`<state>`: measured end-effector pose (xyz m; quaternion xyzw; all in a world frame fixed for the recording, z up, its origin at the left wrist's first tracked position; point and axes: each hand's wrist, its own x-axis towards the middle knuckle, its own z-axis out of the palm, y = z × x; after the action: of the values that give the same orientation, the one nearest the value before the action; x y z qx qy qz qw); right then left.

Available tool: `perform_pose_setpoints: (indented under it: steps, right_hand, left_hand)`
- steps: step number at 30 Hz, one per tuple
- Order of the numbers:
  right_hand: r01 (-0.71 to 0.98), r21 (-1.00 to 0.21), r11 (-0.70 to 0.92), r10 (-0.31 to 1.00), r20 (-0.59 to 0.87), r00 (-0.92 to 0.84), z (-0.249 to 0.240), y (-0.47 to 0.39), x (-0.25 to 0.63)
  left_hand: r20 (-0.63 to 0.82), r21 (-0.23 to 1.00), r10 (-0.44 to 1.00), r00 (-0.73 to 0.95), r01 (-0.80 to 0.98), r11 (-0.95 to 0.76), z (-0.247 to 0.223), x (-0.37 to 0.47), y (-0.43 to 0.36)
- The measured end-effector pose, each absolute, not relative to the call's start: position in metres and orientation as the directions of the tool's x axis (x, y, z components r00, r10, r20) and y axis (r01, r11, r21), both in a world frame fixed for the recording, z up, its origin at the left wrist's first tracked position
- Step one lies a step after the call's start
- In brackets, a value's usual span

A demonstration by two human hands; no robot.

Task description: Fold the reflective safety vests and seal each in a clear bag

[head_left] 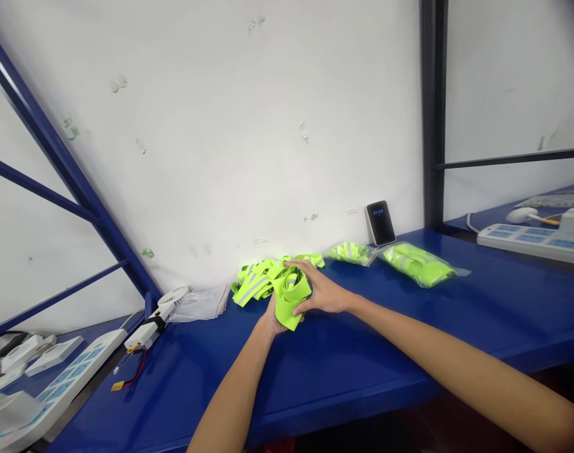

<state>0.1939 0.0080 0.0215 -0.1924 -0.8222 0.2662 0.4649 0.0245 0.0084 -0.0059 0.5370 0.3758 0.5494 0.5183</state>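
Observation:
Both my hands are closed around a rolled-up neon yellow reflective strap (290,294), held above the blue shelf. My left hand (271,316) supports it from below and the left, its fingers largely hidden behind the roll. From the right, my right hand (322,290) grips the roll with the thumb low in front and the fingers over the top. Just behind lies a loose heap of more neon reflective straps (253,283) with silver bands. To the right are two clear bags of neon straps, a smaller bag (350,253) and a larger bag (416,264).
Clear plastic bags (199,305) lie left of the heap, beside a white device (148,330) with red and black wires. A small display (381,223) leans on the wall. Power strips (65,384) stand left and right beyond the blue frame (93,201).

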Motion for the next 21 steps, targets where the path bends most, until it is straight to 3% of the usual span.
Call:
perform_pose_setpoints:
  steps: [2, 3, 4, 7, 9, 10, 12, 15, 18, 21]
  right_hand:
    - [0.008, -0.679, 0.734, 0.587, 0.628, -0.510, 0.022, 0.005, 0.192]
    - [-0.023, -0.717, 0.696, 0.609, 0.607, -0.510, 0.021, 0.004, 0.191]
    - [-0.052, -0.748, 0.662, 0.629, 0.591, -0.504, 0.021, 0.004, 0.190]
    - [-0.112, -0.783, 0.612, 0.678, 0.592, -0.435, 0.018, 0.008, 0.189]
    - [-0.133, -0.801, 0.584, 0.724, 0.587, -0.361, 0.016, 0.015, 0.190]
    - [-0.136, -0.817, 0.560, 0.755, 0.571, -0.324, 0.014, 0.019, 0.192]
    - [-0.112, -0.852, 0.512, 0.817, 0.523, -0.245, 0.011, 0.026, 0.195]
    - [0.001, -0.864, 0.504, 0.849, 0.496, -0.181, 0.005, 0.032, 0.199]
    - [0.145, -0.808, 0.571, 0.816, 0.540, -0.205, 0.000, 0.033, 0.200]
    - [0.258, -0.750, 0.609, 0.793, 0.566, -0.226, -0.001, 0.029, 0.200]
  left_hand:
    - [0.040, 0.997, 0.961, 0.273, -0.074, -0.021, -0.008, 0.026, 0.008]
    - [0.016, 1.000, 0.957, 0.291, 0.005, -0.018, -0.008, 0.027, 0.008]
    - [0.063, 0.993, 0.967, 0.247, 0.084, -0.087, -0.005, 0.027, 0.010]
    - [0.400, 0.872, 0.916, -0.005, 0.311, -0.379, 0.009, 0.015, 0.016]
    - [0.510, 0.811, 0.850, -0.132, 0.405, -0.423, 0.019, -0.008, 0.021]
    - [0.621, 0.719, 0.742, -0.252, 0.559, -0.413, 0.022, -0.024, 0.023]
    - [0.747, 0.539, 0.590, -0.306, 0.799, -0.267, 0.022, -0.063, 0.025]
    - [0.758, 0.291, 0.613, -0.223, 0.957, -0.012, 0.010, -0.120, 0.025]
    - [0.609, 0.209, 0.730, -0.311, 0.950, 0.230, -0.005, -0.155, 0.026]
    - [0.509, 0.213, 0.794, -0.334, 0.942, 0.260, -0.010, -0.161, 0.027]
